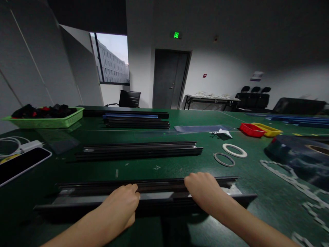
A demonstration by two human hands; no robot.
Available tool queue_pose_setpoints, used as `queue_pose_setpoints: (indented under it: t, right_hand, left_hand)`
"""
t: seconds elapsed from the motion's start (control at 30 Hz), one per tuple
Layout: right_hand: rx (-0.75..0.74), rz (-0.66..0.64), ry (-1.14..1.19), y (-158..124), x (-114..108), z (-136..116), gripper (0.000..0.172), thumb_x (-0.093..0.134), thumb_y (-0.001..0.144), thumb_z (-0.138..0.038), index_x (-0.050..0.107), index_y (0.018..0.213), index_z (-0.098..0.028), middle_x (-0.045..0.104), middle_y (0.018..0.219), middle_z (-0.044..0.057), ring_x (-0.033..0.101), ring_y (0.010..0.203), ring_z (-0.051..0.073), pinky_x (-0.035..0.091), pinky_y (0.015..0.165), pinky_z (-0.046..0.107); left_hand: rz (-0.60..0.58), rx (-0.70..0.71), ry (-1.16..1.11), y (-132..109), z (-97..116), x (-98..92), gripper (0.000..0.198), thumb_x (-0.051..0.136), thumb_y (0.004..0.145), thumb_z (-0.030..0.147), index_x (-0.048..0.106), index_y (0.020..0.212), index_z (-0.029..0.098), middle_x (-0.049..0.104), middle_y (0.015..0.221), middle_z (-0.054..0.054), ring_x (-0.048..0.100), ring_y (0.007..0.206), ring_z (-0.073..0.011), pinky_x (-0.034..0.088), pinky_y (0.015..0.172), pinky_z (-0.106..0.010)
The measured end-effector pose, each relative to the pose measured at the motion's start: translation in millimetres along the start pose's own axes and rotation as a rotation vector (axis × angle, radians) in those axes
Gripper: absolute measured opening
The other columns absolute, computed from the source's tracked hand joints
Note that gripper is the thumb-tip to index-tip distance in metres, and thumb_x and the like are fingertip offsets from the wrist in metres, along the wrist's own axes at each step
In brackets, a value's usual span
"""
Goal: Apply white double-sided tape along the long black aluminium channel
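A long black channel-shaped profile [164,205] lies lengthwise across the green table in front of me, with a pale strip [156,196] along its inside. My left hand [122,204] is closed on it left of the middle, thumb low by the near wall and fingers curled over into the channel. Right of the middle, my right hand [203,188] reaches over the near wall with its fingers curled at the channel; the fingertips are hidden. Beyond, parallel to it, rests a second black profile [144,151].
Rolls of white tape [234,150] and grey tape [224,159] lie at right, near a red tray [252,130] and a yellow tray [267,129]. A large wrapped roll [295,157] stands far right. At left are a phone [24,165] and a green basket [51,122]. Stacked profiles [136,122] lie behind.
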State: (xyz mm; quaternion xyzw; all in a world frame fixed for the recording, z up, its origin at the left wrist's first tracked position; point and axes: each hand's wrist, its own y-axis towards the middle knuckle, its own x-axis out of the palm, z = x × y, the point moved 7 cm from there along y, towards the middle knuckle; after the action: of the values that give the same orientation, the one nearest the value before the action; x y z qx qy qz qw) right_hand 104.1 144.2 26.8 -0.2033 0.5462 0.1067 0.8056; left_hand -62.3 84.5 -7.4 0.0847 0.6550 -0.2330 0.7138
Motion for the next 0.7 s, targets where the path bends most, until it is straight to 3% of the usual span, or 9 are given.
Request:
queue_pose_setpoints:
  t: [0.13,0.33,0.7]
  right_hand:
    - [-0.006,0.001,0.005,0.0,-0.3,-0.1,0.027,0.043,0.082,-0.009,0.069,0.084,-0.013,0.069,0.082,0.017,0.066,0.082,0.024,0.047,0.068,0.032]
    - [0.000,-0.018,0.011,-0.2,-1.0,0.6,0.025,0.044,0.082,-0.010,0.069,0.085,-0.013,0.069,0.082,0.016,0.066,0.082,0.023,0.047,0.069,0.030]
    - [0.026,-0.024,0.004,-2.3,-2.5,2.1,0.027,0.043,0.082,-0.009,0.069,0.086,-0.013,0.069,0.085,0.017,0.066,0.084,0.024,0.047,0.070,0.032]
  left_hand:
    - [0.023,0.030,-0.039,-3.2,2.5,-4.5,0.030,0.045,0.074,0.012,0.061,0.100,0.013,0.061,0.101,-0.012,0.056,0.099,-0.0240,0.042,0.092,-0.036]
    - [0.054,-0.039,0.001,3.9,-1.4,2.1,0.028,0.054,0.078,0.030,0.062,0.099,0.013,0.062,0.099,-0.013,0.057,0.098,-0.0275,0.044,0.089,-0.041]
    - [0.017,-0.103,-0.001,11.2,-9.0,14.6,0.025,0.054,0.081,0.028,0.065,0.097,0.013,0.061,0.101,-0.014,0.059,0.092,-0.0284,0.047,0.082,-0.042]
